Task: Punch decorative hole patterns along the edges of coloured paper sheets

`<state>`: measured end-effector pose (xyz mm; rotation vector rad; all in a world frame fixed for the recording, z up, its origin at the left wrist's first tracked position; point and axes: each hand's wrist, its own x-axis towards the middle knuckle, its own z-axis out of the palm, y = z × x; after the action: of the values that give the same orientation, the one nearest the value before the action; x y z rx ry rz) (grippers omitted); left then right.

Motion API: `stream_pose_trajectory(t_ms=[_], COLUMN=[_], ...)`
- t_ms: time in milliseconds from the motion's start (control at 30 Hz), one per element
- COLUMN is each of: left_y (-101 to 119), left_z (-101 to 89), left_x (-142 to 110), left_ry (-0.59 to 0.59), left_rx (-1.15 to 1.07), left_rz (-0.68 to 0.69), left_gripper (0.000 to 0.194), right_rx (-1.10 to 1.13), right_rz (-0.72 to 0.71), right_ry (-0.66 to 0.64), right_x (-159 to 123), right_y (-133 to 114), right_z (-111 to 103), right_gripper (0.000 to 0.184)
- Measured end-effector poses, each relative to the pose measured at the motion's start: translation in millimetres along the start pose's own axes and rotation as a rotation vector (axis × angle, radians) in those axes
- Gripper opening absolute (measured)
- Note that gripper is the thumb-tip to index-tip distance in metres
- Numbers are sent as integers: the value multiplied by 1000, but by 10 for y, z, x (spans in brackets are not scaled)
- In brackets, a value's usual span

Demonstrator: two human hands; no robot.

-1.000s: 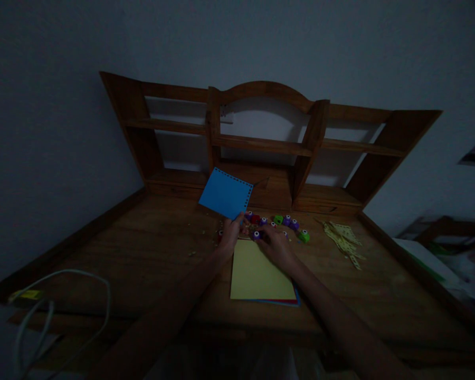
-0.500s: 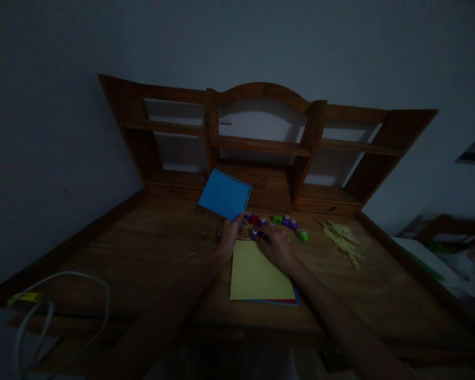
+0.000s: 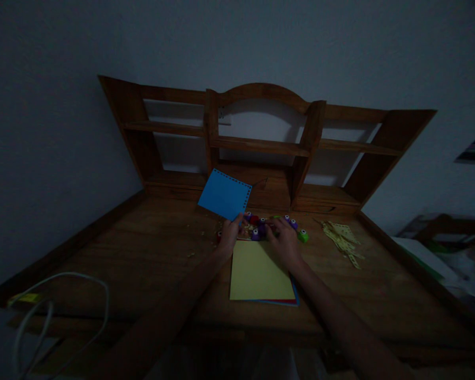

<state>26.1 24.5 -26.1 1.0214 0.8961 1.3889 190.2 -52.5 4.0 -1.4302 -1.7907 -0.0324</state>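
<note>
A blue sheet of paper (image 3: 224,195) with small holes punched along its top and right edges is pinched at its lower corner by my left hand (image 3: 230,233). My right hand (image 3: 284,241) reaches over a cluster of small craft punches, its thumb and fingers closed around a dark, reddish punch that they mostly cover. Just left of those fingers stands a purple punch (image 3: 255,234). Beyond the hands are a red punch (image 3: 254,219) and other purple ones; a green punch (image 3: 303,236) sits to the right. Below the hands lies a yellow sheet (image 3: 261,272) on red and blue sheets.
Punched yellow strips (image 3: 340,237) lie in a pile on the right of the wooden desk (image 3: 150,243). Small paper bits (image 3: 191,255) are scattered left of my hands. A wooden shelf (image 3: 261,144) rises at the back. A white cable (image 3: 106,301) loops at the lower left.
My right hand has let go of the purple punch and moved right and slightly away from me, over other punches. The left hand and blue sheet stay put.
</note>
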Motion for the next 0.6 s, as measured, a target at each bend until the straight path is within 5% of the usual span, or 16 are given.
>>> stream_pose_trajectory(t_ms=[333, 600], left_y=[28, 22], left_z=[-4, -12], left_x=[0, -16], left_ry=[-22, -6], left_rx=[10, 39], left_rz=[11, 21], left_gripper=[39, 36], right_rx=[-511, -716], right_rz=[157, 342], right_ry=[23, -244], right_x=[73, 8], right_y=[474, 414], right_z=[-279, -418], right_gripper=[37, 21])
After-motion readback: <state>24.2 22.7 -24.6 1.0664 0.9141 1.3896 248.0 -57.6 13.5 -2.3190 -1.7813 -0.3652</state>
